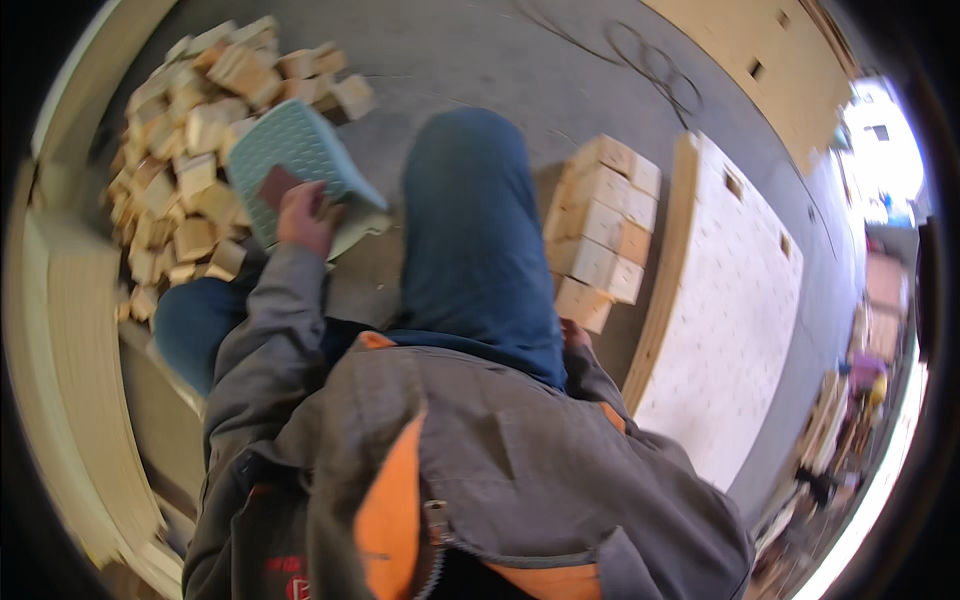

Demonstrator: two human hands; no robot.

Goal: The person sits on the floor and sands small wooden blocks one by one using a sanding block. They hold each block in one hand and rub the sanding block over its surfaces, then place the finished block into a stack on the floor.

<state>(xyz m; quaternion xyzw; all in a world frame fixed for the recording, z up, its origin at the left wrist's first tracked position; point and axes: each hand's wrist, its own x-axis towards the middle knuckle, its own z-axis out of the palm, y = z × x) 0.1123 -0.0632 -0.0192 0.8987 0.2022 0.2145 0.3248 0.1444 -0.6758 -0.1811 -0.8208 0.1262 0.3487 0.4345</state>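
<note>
Sandpaper, a small reddish-brown piece (277, 186), lies under the fingers of the left hand (305, 215), which presses it against a pale green ribbed mat (300, 160). The mat is curled up at its far edge and rests on the grey floor (430, 70), just in front of the person's raised knee in blue trousers (470, 230). The left hand is closed around the sandpaper and the near edge of the mat, as far as the blurred picture allows to say.

The right hand (572, 335) shows only as a small part behind the knee, just beside the lowest block of a neat stack of wooden blocks (603, 230). Whether it is open or closed cannot be told.

By judgement, the step in hand is the taking up of the sanding things with the left hand. The next move would call for a firm hold on the sandpaper and for one block brought near to it.

Counted: one piece of sandpaper, one mat, two hands. The stack right of the knee shows about nine blocks. The loose heap of wooden blocks (190, 160), just beyond and left of the left hand, holds several dozen, too many to count exactly. One large pale perforated board (730, 310) lies well to the right.
</note>
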